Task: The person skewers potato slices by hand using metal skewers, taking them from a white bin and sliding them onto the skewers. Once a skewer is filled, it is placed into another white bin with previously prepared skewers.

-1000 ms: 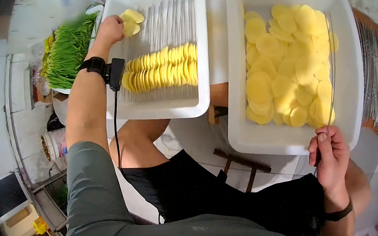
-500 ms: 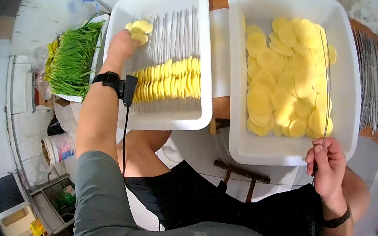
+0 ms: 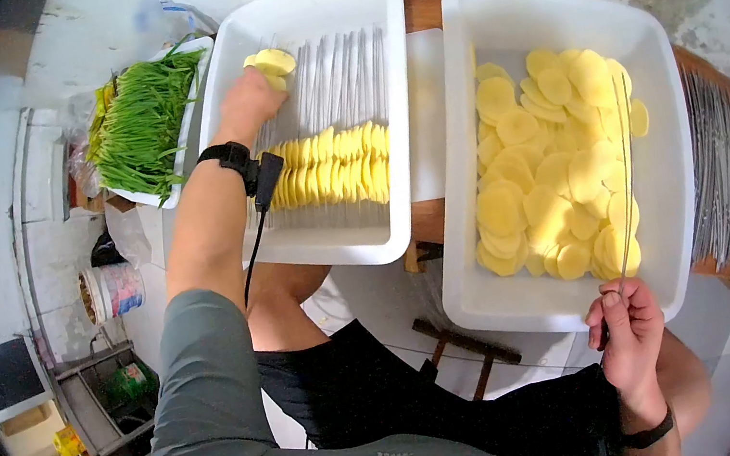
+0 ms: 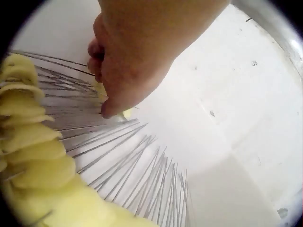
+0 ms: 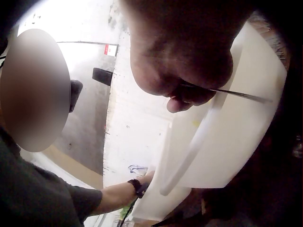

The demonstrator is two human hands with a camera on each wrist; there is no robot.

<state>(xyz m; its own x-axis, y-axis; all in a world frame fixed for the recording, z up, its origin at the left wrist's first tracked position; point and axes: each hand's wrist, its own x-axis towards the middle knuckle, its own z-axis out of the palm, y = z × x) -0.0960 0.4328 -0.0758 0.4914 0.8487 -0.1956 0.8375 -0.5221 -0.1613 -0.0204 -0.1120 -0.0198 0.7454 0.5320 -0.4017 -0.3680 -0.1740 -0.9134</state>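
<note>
Inside the left white tray (image 3: 403, 221), my left hand (image 3: 254, 106) is at the upper left, its curled fingers against a few yellow slices (image 3: 272, 62). In the left wrist view, a sliver of yellow shows between the thumb and fingers of the left hand (image 4: 128, 66), beside bare skewer ends (image 4: 118, 151); its exact grip is partly hidden. Rows of skewered slices (image 3: 330, 168) lie below it. My right hand (image 3: 632, 342) grips long thin metal skewers (image 3: 627, 182), which point up over the right tray (image 3: 536, 310). In the right wrist view, a skewer (image 5: 244, 96) extends from the curled right hand (image 5: 184, 66).
Loose yellow slices (image 3: 551, 176) fill much of the right tray. Many metal skewers (image 3: 716, 166) lie on a wooden surface at the right. Green vegetables (image 3: 147, 125) stand at the far left, with a round tub (image 3: 115, 292) below. A wall borders the trays.
The head view has shifted, so the trays appear lower. My left hand has moved down and right within its tray, toward the skewered rows. My right hand keeps hold of the skewers.
</note>
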